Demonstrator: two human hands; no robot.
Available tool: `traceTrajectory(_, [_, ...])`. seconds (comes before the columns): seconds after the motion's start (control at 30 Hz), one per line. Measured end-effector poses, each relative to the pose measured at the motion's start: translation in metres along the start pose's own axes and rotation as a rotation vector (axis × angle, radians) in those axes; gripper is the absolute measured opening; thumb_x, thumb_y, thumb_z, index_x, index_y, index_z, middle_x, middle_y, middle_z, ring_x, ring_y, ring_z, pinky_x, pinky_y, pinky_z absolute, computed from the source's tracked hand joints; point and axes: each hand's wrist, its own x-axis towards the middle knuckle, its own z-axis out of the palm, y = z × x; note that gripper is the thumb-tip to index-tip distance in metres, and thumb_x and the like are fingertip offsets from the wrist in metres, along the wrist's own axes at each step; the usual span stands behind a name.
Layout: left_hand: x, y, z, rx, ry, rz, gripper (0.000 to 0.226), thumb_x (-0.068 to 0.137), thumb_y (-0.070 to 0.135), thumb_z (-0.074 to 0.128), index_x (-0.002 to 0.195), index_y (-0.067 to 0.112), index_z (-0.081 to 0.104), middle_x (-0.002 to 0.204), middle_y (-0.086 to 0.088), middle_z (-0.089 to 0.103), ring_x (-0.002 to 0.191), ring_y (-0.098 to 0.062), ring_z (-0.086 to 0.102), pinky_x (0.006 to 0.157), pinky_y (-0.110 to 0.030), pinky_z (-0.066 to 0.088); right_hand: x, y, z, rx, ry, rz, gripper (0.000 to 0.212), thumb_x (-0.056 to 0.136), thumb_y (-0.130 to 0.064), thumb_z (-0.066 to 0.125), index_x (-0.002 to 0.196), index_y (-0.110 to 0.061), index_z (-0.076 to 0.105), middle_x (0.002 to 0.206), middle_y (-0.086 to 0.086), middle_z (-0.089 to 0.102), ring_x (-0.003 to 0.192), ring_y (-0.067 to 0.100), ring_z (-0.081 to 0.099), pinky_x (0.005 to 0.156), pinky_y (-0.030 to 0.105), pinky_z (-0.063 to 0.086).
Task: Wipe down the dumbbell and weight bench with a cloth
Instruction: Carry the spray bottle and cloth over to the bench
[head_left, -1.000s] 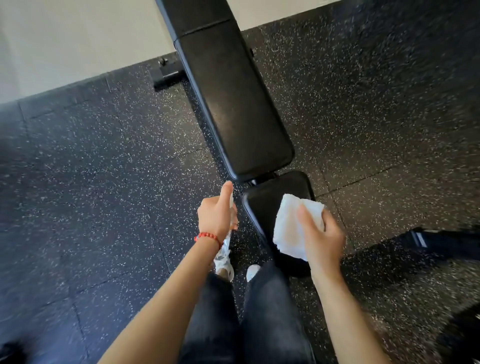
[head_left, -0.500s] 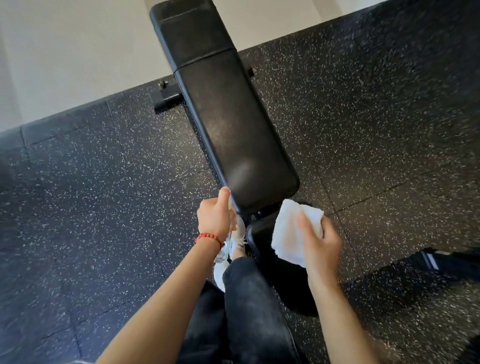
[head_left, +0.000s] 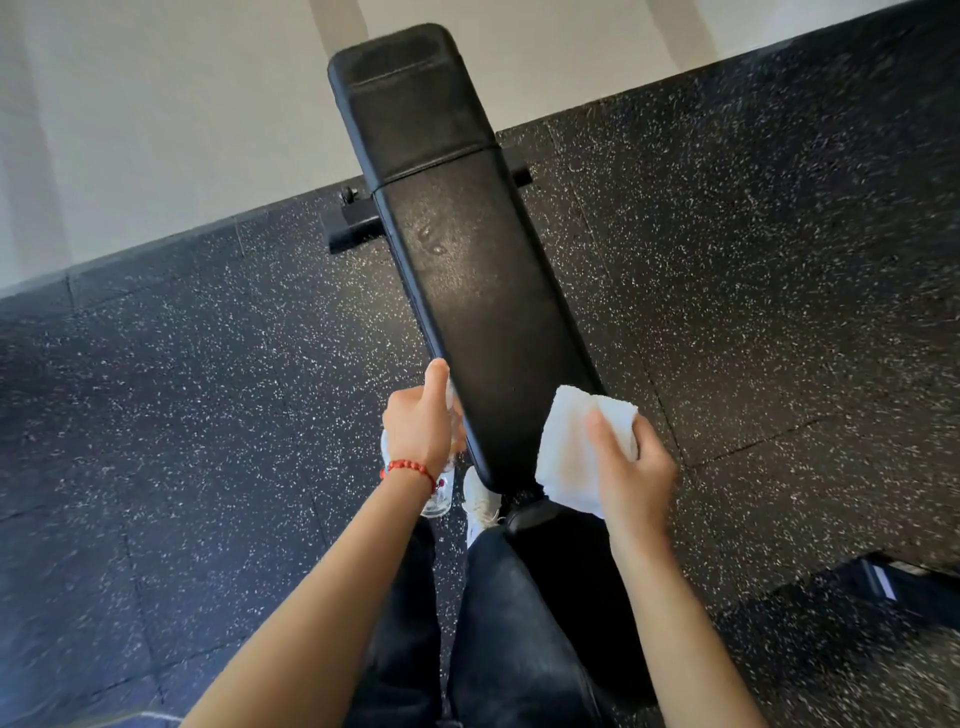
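Black weight bench (head_left: 467, 270) seen running from top centre down to lower centre of frame, droplets visible on pad. White cloth (head_left: 576, 447) grasped by right hand (head_left: 631, 475) at bench's lower right edge, touching pad. Clear spray bottle (head_left: 441, 483) clenched in left hand (head_left: 421, 423), thumb raised, beside bench's lower left edge. Speckled floor (head_left: 208, 389) beneath.

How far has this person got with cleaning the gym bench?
Early, by the look of it. Done: wet droplets sit on the bench pad, so it looks sprayed. In hand: the left hand grips a clear bottle, thumb on top; the right hand holds a folded white cloth beside the pad's near end. Left: wiping the bench. No dumbbell is in view.
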Motion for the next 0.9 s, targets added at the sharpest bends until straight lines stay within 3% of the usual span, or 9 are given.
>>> traceTrajectory(0.1, [0.020, 0.016, -0.005, -0.084, -0.022, 0.008, 0.064, 0.077, 0.047, 0.043, 0.060, -0.014, 0.056, 0.052, -0.017, 0.049, 0.037, -0.018, 0.043, 0.036, -0.019, 0.035, 0.011, -0.011, 0.022, -0.009, 0.009, -0.020, 0.016, 0.081, -0.022, 0.068, 0.071, -0.035, 0.066, 0.072, -0.027, 0.067, 0.063, -0.010, 0.059, 0.055, 0.006, 0.043])
traceTrajectory(0.2, [0.048, 0.030, -0.013, -0.084, -0.011, 0.017, 0.056, 0.087, 0.031, 0.045, 0.058, -0.016, 0.053, 0.054, -0.018, 0.048, 0.036, -0.016, 0.040, 0.034, -0.016, 0.033, 0.024, -0.021, 0.049, -0.003, 0.018, -0.011, 0.017, 0.081, -0.022, 0.069, 0.070, -0.035, 0.066, 0.071, -0.025, 0.068, 0.063, -0.010, 0.059, 0.056, 0.006, 0.044])
traceTrajectory(0.37, [0.110, 0.056, -0.026, 0.026, 0.002, 0.078, 0.063, 0.089, 0.042, 0.047, 0.033, 0.013, 0.042, 0.030, 0.006, 0.044, 0.026, -0.002, 0.039, 0.033, -0.010, 0.030, 0.048, -0.043, 0.105, 0.004, 0.054, 0.018, 0.018, 0.081, -0.024, 0.069, 0.072, -0.039, 0.067, 0.072, -0.025, 0.068, 0.065, -0.009, 0.060, 0.057, 0.006, 0.045])
traceTrajectory(0.47, [0.155, 0.088, -0.040, 0.039, -0.038, 0.081, 0.069, 0.080, 0.055, 0.043, 0.046, -0.004, 0.052, 0.035, 0.000, 0.050, 0.030, -0.006, 0.046, 0.036, -0.012, 0.035, 0.063, -0.062, 0.146, 0.012, 0.078, 0.030, 0.013, 0.081, -0.026, 0.069, 0.074, -0.037, 0.068, 0.075, -0.024, 0.069, 0.067, -0.007, 0.061, 0.057, 0.007, 0.045])
traceTrajectory(0.6, [0.209, 0.127, -0.060, -0.010, -0.042, 0.100, 0.056, 0.088, 0.039, 0.046, 0.046, 0.004, 0.050, 0.036, 0.001, 0.049, 0.031, -0.010, 0.046, 0.038, -0.017, 0.036, 0.081, -0.089, 0.199, 0.024, 0.084, 0.035, 0.007, 0.081, -0.025, 0.070, 0.076, -0.029, 0.067, 0.075, -0.022, 0.070, 0.068, -0.007, 0.062, 0.057, 0.008, 0.046])
traceTrajectory(0.73, [0.248, 0.157, -0.072, -0.075, -0.064, 0.072, 0.050, 0.088, 0.032, 0.045, 0.055, -0.002, 0.058, 0.047, -0.011, 0.053, 0.038, -0.020, 0.049, 0.045, -0.027, 0.044, 0.096, -0.114, 0.238, 0.036, 0.081, 0.029, 0.006, 0.081, -0.025, 0.070, 0.077, -0.027, 0.067, 0.075, -0.021, 0.070, 0.068, -0.006, 0.062, 0.057, 0.009, 0.046])
traceTrajectory(0.8, [0.264, 0.168, -0.075, -0.069, -0.052, 0.066, 0.053, 0.087, 0.039, 0.046, 0.055, -0.001, 0.058, 0.047, -0.010, 0.056, 0.039, -0.021, 0.052, 0.048, -0.027, 0.048, 0.104, -0.124, 0.253, 0.035, 0.075, 0.028, 0.006, 0.080, -0.026, 0.070, 0.076, -0.027, 0.067, 0.075, -0.019, 0.070, 0.067, -0.004, 0.062, 0.058, 0.011, 0.047])
traceTrajectory(0.9, [0.282, 0.184, -0.079, -0.054, -0.044, 0.056, 0.062, 0.079, 0.057, 0.045, 0.056, 0.002, 0.059, 0.046, -0.006, 0.055, 0.037, -0.016, 0.052, 0.040, -0.020, 0.043, 0.117, -0.140, 0.272, 0.053, 0.061, 0.020, 0.007, 0.076, -0.033, 0.070, 0.077, -0.027, 0.067, 0.076, -0.019, 0.070, 0.068, -0.004, 0.062, 0.058, 0.010, 0.046])
